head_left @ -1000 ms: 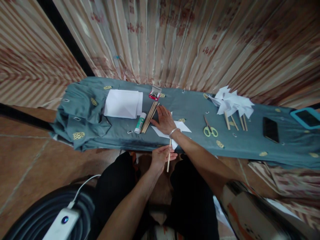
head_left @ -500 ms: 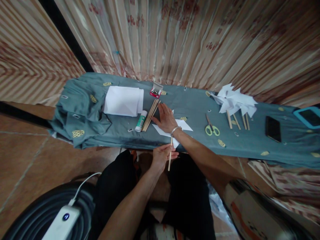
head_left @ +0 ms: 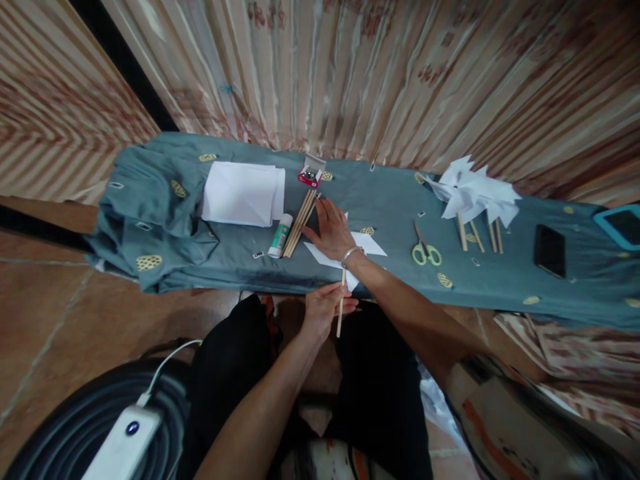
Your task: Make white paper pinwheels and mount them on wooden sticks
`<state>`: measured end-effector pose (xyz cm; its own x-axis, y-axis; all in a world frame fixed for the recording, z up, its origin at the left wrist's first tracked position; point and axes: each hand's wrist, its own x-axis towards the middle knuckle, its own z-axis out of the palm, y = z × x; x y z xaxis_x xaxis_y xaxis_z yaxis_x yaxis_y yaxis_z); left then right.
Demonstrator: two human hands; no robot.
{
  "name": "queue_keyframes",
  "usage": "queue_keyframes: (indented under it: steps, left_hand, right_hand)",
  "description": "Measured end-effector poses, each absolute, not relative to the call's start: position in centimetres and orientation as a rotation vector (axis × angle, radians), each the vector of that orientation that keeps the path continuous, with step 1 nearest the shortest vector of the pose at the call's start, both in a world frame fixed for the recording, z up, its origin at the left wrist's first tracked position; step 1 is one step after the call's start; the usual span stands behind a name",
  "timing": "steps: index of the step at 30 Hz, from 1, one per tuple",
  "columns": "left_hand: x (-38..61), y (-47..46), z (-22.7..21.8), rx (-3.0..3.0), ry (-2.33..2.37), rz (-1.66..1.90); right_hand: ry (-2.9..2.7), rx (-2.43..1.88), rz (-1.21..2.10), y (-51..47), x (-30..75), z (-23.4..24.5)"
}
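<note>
My left hand (head_left: pixel 323 308) is closed round a thin wooden stick (head_left: pixel 341 311) at the near edge of the cloth-covered table (head_left: pixel 390 200). The stick's upper end runs under a white paper shape (head_left: pixel 345 257). My right hand (head_left: pixel 333 230) lies flat on that paper, fingers stretched out toward a bundle of wooden sticks (head_left: pixel 299 223). A glue stick (head_left: pixel 279 236) lies just left of the bundle. A small red box of pins (head_left: pixel 309 175) stands open beyond it.
A stack of white paper (head_left: pixel 243 193) lies at the left. Green-handled scissors (head_left: pixel 424 248) lie right of my hands. Finished paper pinwheels (head_left: pixel 475 197) on sticks, a black phone (head_left: pixel 549 250) and a blue-cased device (head_left: pixel 620 225) are further right. A white power strip (head_left: pixel 125 443) lies on the floor.
The view has shifted slightly. Both hands stay where they were, the left still gripping the stick and the right flat on the paper.
</note>
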<state>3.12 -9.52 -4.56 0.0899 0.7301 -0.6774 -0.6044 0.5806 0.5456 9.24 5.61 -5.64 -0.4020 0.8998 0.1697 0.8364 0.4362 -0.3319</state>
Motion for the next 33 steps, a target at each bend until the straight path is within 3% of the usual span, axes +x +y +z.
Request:
queue_keyframes:
  steps: [11,19,33]
  left_hand:
    - [3.0,-10.0,-4.0,0.147,1.054,1.034]
    - [2.9,-9.8,-3.7,0.136,1.055,1.013]
    - [2.7,-10.0,-3.7,0.153,1.024,1.028]
  right_hand:
    - [-2.166,-1.468,0.354,5.6,10.1,-5.8]
    - [-2.316,-1.389,0.251,5.3,9.9,-5.3]
    - [-2.18,-1.398,0.565,6.9,10.9,-5.4]
